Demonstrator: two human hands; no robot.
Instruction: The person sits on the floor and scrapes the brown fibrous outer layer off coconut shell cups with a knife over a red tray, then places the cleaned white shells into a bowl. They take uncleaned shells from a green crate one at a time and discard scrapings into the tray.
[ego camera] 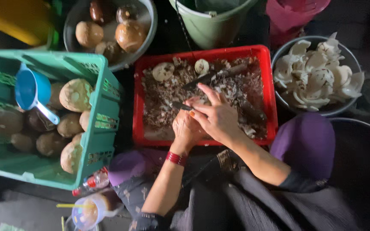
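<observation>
Two hands paring over a red crate, dim floor-level work spot.

Left hand [186,127] curled shut round a small pale piece, mostly hidden; right hand [217,115] closed on a knife [180,106], blade pointing left. Red crate [267,92] beneath holds brown shavings. Green crate [101,113] of husked coconuts [75,94] close left; bowl of white pieces [315,75] right. Crowded on all sides.

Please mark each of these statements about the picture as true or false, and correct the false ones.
1. Both hands work above the red plastic crate. True.
2. The blue plastic scoop lies in the grey metal bowl of white pieces. False: it lies in the green plastic crate.
3. The left hand wears a red bracelet at the wrist. True.
4. The right hand is resting on the person's knee. False: it is over the red crate, against the left hand.
</observation>
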